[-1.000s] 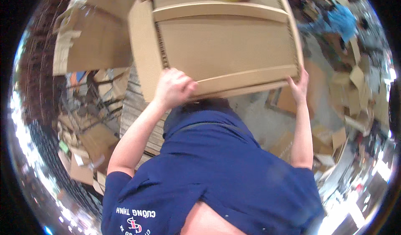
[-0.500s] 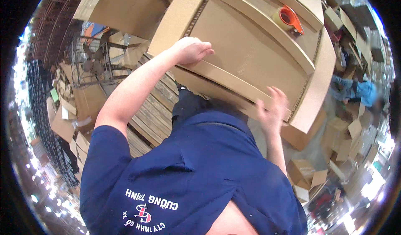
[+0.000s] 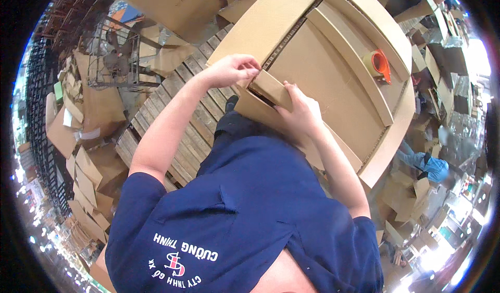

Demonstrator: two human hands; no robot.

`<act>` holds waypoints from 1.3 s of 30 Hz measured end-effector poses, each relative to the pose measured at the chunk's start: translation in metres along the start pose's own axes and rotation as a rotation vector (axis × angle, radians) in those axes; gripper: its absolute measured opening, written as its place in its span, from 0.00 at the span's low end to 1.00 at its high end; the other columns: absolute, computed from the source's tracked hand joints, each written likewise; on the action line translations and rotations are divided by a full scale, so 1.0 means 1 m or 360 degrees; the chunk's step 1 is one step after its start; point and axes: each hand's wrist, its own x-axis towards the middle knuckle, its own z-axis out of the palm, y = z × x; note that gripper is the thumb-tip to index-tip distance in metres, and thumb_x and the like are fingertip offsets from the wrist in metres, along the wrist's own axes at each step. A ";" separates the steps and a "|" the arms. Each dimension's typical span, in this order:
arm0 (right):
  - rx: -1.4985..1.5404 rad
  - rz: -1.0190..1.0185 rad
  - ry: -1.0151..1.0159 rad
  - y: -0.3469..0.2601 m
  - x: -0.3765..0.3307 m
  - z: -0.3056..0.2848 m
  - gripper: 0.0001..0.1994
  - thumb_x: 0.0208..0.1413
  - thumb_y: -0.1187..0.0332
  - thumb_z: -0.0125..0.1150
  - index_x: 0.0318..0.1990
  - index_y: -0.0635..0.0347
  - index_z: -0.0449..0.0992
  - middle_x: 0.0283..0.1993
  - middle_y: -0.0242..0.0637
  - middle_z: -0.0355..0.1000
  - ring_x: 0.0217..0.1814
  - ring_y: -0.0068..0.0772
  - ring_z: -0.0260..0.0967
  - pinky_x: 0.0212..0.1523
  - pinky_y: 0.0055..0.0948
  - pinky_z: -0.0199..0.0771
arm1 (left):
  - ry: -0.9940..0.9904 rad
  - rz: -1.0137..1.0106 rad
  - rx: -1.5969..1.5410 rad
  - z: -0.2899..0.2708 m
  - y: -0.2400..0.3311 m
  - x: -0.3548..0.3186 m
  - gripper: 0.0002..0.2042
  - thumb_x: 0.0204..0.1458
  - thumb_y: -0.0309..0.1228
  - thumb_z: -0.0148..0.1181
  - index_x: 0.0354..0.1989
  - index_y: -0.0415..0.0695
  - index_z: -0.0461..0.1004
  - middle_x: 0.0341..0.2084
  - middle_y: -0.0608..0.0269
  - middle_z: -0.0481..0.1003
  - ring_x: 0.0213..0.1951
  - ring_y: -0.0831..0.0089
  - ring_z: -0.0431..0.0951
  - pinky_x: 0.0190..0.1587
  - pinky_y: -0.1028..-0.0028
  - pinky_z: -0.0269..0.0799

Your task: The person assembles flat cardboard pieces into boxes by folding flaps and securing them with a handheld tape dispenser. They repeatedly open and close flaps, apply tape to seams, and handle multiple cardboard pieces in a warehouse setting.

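Note:
A large brown cardboard box [image 3: 333, 79] lies in front of me with its flaps on top. My left hand [image 3: 232, 70] grips the near left corner of the box where a small end flap [image 3: 271, 89] sticks out. My right hand [image 3: 301, 115] presses on that same flap from the right side. An orange tape dispenser with a roll of tape [image 3: 378, 64] rests on the box top at the far right. My dark blue shirt fills the lower middle of the view.
A wooden pallet [image 3: 177, 116] lies under and left of the box. Loose cardboard sheets and folded boxes [image 3: 88, 163] are piled at the left and right. A metal rack [image 3: 112, 53] stands at upper left. A person in blue [image 3: 429, 165] crouches at the right.
The view has swung and the box now sits further right. My right hand moved left from the box's near edge to the corner flap, close to my left hand.

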 end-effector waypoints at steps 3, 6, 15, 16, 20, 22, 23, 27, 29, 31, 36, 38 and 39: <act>-0.0213 -0.0242 0.0161 0.008 -0.005 0.008 0.38 0.60 0.58 0.79 0.75 0.58 0.71 0.81 0.52 0.71 0.84 0.57 0.68 0.84 0.63 0.66 | -0.0220 0.0212 0.0224 0.008 0.011 0.020 0.24 0.67 0.41 0.73 0.66 0.41 0.79 0.51 0.51 0.86 0.51 0.61 0.86 0.56 0.60 0.82; -0.0199 -0.0184 0.0011 0.002 0.001 0.000 0.39 0.60 0.59 0.79 0.76 0.60 0.69 0.90 0.50 0.57 0.94 0.64 0.48 0.90 0.70 0.49 | -0.0497 0.0262 0.0545 0.007 0.013 0.033 0.25 0.61 0.40 0.77 0.63 0.41 0.79 0.47 0.45 0.86 0.48 0.50 0.86 0.54 0.55 0.81; -0.0085 -0.0033 -0.0218 0.000 0.008 -0.003 0.37 0.65 0.56 0.77 0.74 0.63 0.66 0.91 0.52 0.54 0.94 0.69 0.45 0.91 0.71 0.46 | -0.0781 0.0346 0.0884 -0.006 0.030 0.069 0.20 0.58 0.35 0.78 0.53 0.39 0.80 0.42 0.44 0.86 0.49 0.44 0.86 0.51 0.51 0.80; -0.0062 -0.0004 -0.0210 -0.001 0.011 -0.005 0.37 0.65 0.56 0.77 0.74 0.63 0.66 0.91 0.52 0.54 0.94 0.69 0.45 0.91 0.71 0.46 | -0.0802 0.0373 0.0935 -0.007 0.033 0.075 0.20 0.58 0.35 0.78 0.53 0.38 0.80 0.43 0.44 0.86 0.50 0.43 0.86 0.52 0.50 0.80; 0.0030 0.0039 -0.0071 -0.001 0.026 -0.017 0.38 0.66 0.55 0.76 0.76 0.65 0.67 0.89 0.53 0.58 0.93 0.68 0.48 0.91 0.67 0.48 | -0.0813 0.0395 0.1029 -0.025 0.047 0.104 0.17 0.60 0.35 0.75 0.52 0.40 0.81 0.44 0.43 0.85 0.51 0.41 0.86 0.54 0.49 0.80; 0.0063 0.0017 0.0020 -0.005 0.040 -0.022 0.39 0.66 0.55 0.76 0.77 0.64 0.68 0.89 0.53 0.58 0.93 0.68 0.49 0.91 0.67 0.48 | -0.0531 0.0428 0.1420 -0.034 0.055 0.122 0.12 0.63 0.33 0.71 0.50 0.40 0.83 0.49 0.46 0.85 0.58 0.45 0.84 0.59 0.50 0.79; 0.0068 -0.0008 0.0064 -0.009 0.050 -0.024 0.40 0.65 0.54 0.78 0.78 0.62 0.69 0.89 0.52 0.58 0.93 0.66 0.48 0.91 0.66 0.47 | -0.0498 0.0630 0.1446 -0.054 0.047 0.136 0.11 0.63 0.34 0.70 0.48 0.40 0.84 0.51 0.49 0.85 0.62 0.47 0.81 0.61 0.50 0.77; -0.0190 0.0116 0.0290 -0.014 0.073 -0.032 0.44 0.63 0.49 0.79 0.81 0.58 0.69 0.90 0.52 0.57 0.94 0.63 0.47 0.92 0.64 0.47 | -0.0582 0.0860 0.1247 -0.089 0.047 0.138 0.29 0.60 0.33 0.74 0.71 0.45 0.78 0.78 0.50 0.70 0.84 0.46 0.60 0.81 0.51 0.64; -0.0280 0.0188 0.0334 -0.013 0.076 -0.030 0.46 0.63 0.44 0.78 0.82 0.59 0.68 0.91 0.55 0.55 0.94 0.64 0.47 0.92 0.64 0.47 | -0.0703 0.0917 0.1357 -0.100 0.041 0.133 0.43 0.59 0.29 0.76 0.84 0.47 0.64 0.89 0.54 0.53 0.90 0.48 0.46 0.90 0.51 0.48; -0.0187 0.0223 0.0342 -0.009 0.088 -0.031 0.50 0.62 0.39 0.77 0.83 0.60 0.67 0.91 0.59 0.52 0.94 0.65 0.47 0.91 0.65 0.48 | -0.0675 0.1022 0.1318 -0.099 0.035 0.136 0.41 0.59 0.28 0.76 0.82 0.43 0.65 0.88 0.50 0.55 0.89 0.46 0.45 0.89 0.50 0.51; -0.0384 0.0278 0.0143 -0.007 0.099 -0.044 0.55 0.60 0.32 0.75 0.85 0.61 0.64 0.89 0.70 0.52 0.93 0.66 0.49 0.90 0.59 0.55 | -0.0673 0.1088 0.1390 -0.095 0.023 0.139 0.39 0.58 0.27 0.77 0.79 0.37 0.67 0.85 0.41 0.60 0.89 0.42 0.45 0.88 0.49 0.56; -0.0486 0.0258 -0.0005 -0.004 0.105 -0.050 0.56 0.60 0.32 0.75 0.85 0.61 0.63 0.88 0.72 0.54 0.92 0.67 0.52 0.88 0.57 0.59 | -0.0649 0.1108 0.1385 -0.097 0.025 0.145 0.38 0.57 0.26 0.77 0.77 0.36 0.68 0.83 0.39 0.63 0.89 0.41 0.47 0.87 0.50 0.57; -0.0510 0.0249 -0.0050 -0.004 0.106 -0.052 0.56 0.60 0.32 0.74 0.85 0.61 0.63 0.87 0.72 0.55 0.91 0.67 0.54 0.87 0.56 0.61 | -0.0614 0.1116 0.1436 -0.095 0.024 0.144 0.37 0.58 0.27 0.77 0.76 0.36 0.69 0.82 0.40 0.64 0.88 0.41 0.50 0.86 0.50 0.59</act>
